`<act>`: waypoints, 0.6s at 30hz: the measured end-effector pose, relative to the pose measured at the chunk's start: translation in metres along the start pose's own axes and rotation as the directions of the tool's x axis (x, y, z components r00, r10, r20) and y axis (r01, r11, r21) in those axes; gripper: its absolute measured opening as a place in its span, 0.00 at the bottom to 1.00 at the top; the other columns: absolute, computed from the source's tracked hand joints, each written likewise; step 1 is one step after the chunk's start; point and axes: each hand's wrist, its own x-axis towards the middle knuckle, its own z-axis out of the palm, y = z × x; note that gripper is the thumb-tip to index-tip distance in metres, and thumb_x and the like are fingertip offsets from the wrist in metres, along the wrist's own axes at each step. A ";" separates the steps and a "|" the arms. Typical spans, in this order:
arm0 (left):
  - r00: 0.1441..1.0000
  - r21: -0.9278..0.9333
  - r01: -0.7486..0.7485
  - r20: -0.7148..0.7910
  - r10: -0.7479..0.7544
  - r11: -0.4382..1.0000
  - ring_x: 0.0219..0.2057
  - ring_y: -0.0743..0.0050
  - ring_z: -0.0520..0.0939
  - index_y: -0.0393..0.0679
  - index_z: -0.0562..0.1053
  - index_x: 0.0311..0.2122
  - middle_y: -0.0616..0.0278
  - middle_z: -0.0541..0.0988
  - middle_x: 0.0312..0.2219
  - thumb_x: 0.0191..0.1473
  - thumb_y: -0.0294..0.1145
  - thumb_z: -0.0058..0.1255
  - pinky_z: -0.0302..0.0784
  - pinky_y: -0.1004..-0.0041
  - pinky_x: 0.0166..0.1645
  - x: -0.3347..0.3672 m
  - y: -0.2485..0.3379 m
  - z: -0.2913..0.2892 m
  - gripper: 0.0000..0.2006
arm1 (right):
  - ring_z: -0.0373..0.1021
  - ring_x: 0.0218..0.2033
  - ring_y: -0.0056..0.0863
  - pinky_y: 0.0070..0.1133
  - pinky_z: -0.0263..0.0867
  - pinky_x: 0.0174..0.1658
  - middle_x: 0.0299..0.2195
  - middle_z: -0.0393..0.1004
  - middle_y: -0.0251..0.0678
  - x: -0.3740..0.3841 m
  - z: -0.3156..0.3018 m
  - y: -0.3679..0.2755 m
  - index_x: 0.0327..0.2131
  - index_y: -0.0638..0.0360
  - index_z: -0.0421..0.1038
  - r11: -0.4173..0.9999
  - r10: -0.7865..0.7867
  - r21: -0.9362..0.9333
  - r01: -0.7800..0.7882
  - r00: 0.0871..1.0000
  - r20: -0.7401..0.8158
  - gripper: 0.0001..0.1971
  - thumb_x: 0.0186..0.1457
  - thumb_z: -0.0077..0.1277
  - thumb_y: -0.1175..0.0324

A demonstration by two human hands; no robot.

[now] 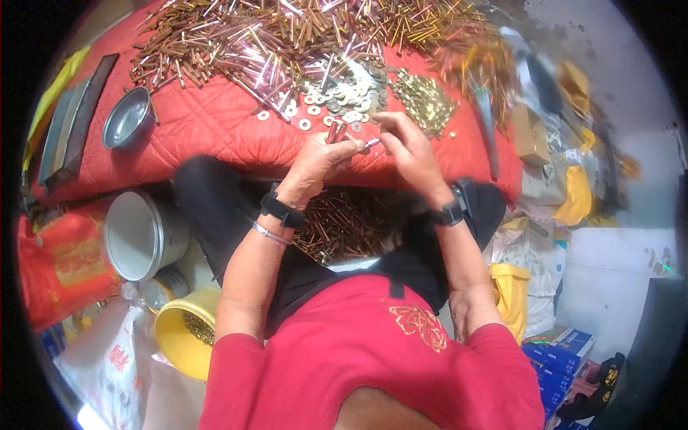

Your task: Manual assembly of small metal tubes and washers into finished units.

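My left hand (320, 163) is closed around several slender metal rods (336, 131), their coppery ends showing above the fingers. One shiny rod (371, 142) points out past the left thumb toward my right hand (410, 149). The right fingers are curled in a pinch close to that rod's tip; whatever lies between them is too small to make out. Just beyond both hands, flat round washers (351, 93) lie on a red quilted cover (215, 122). To their right is a heap of small brassy pieces (423, 100), perhaps nuts. Copper-coloured rods (244, 43) are piled along the far side.
A metal bowl (127, 120) sits on the cover's left side; a long tapered grey thing (487, 132) lies at right. More rods (340, 222) fill a container between my legs. At left stand a white bucket (132, 236) and a yellow bucket (186, 308). Blue boxes (559, 358) are lower right.
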 end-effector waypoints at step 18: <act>0.998 0.016 0.060 -0.017 -0.060 0.998 0.13 0.91 0.58 0.44 0.76 0.29 0.78 0.64 0.13 0.50 0.36 0.55 0.47 0.83 0.16 -0.001 0.000 0.002 0.07 | 0.72 0.29 0.27 0.22 0.67 0.36 0.29 0.74 0.41 -0.003 0.003 0.001 0.52 0.57 0.65 0.997 0.060 -0.040 -0.061 0.998 -0.022 0.19 0.56 0.46 0.74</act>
